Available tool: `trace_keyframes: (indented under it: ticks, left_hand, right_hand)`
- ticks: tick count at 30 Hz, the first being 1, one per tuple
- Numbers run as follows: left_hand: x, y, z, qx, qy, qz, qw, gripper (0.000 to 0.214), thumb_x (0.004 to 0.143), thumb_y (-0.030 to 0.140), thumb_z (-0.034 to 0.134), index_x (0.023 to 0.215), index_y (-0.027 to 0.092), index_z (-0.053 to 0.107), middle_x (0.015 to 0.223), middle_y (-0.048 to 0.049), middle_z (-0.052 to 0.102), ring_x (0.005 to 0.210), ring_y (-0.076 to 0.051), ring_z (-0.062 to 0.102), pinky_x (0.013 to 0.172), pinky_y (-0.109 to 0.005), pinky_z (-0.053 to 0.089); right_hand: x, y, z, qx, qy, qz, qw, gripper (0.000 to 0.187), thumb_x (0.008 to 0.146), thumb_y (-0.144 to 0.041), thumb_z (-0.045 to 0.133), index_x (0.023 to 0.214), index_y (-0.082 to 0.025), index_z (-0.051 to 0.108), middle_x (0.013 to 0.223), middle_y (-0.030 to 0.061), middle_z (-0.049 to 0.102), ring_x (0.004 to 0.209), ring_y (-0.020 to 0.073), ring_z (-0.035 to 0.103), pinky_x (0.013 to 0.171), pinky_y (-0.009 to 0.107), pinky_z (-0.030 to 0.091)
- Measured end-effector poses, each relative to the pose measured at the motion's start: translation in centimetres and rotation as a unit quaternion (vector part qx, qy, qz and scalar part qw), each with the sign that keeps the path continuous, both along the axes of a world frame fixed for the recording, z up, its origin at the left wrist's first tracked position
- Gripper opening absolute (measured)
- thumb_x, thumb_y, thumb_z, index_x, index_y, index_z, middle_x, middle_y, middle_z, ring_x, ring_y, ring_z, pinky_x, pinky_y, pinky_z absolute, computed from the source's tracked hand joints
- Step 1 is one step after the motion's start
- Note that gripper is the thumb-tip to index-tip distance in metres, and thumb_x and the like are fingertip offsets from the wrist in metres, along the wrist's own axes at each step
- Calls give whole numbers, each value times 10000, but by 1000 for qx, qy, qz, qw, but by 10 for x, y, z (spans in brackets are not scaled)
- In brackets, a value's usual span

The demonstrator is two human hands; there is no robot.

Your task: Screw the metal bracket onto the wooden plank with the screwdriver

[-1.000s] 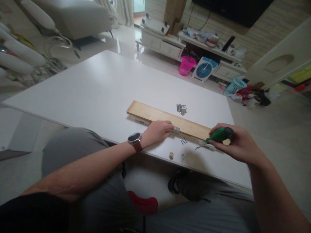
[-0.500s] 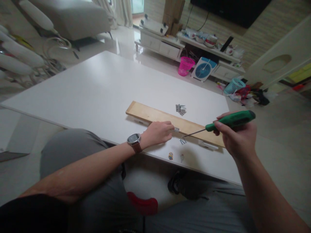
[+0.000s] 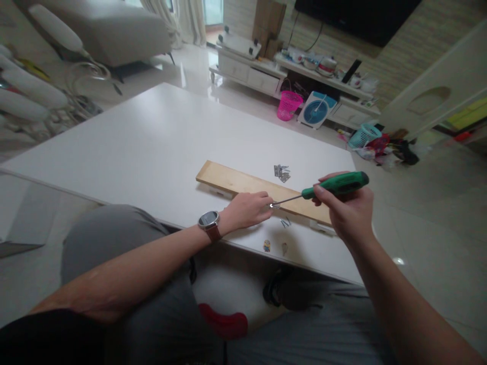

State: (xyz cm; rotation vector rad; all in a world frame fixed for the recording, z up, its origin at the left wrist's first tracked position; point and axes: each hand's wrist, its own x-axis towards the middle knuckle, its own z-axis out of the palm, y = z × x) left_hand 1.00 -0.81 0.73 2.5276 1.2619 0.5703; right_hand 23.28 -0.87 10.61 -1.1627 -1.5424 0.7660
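Observation:
A long pale wooden board (image 3: 236, 181) lies on the white table (image 3: 160, 147). My left hand (image 3: 246, 209), with a watch on its wrist, rests against the board's near edge, fingers pinched on a small metal hinge that is mostly hidden. My right hand (image 3: 347, 210) is closed around a green-handled screwdriver (image 3: 335, 184). Its shaft points left, and the tip meets the hinge at my left fingertips. A few loose screws (image 3: 285, 222) lie on the table just in front of the board.
A small pile of metal hinges (image 3: 282, 172) sits beyond the board. Two small stickers (image 3: 267, 245) mark the table's near edge. Past the table are a pink basket (image 3: 288, 104), a blue fan (image 3: 316, 110), a low TV cabinet (image 3: 258, 71) and a sofa (image 3: 114, 30).
My right hand lifted the screwdriver from the board's right end, swung it left and brought the tip to the hinge at my left fingers. The left hand stayed put.

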Motion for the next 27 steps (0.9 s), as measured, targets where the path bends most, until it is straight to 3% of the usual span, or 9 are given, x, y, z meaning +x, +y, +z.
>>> trace_keyframes:
  ticks: [21,27]
  left_hand:
    - [-1,5,-10,-6,-30,-12,999,318,1080,306,407,1064,161,690,1067,-82,718,901,-194,670,753,-311,497]
    - [-1,5,-10,-8,-39,-7,999,334,1085,320,380,1043,166,673,1033,-78,716,894,-195,666,766,-317,499]
  right_hand:
    - [-2,2,3,-18,-23,10,1000,274,770,-370,851,906,-222,665,659,-21,671,551,164,663,535,314,577]
    - [0,2,0,-23,-23,43,999,320,801,-388,816,1002,-247,612,809,4,709,613,170,679,588,335,599]
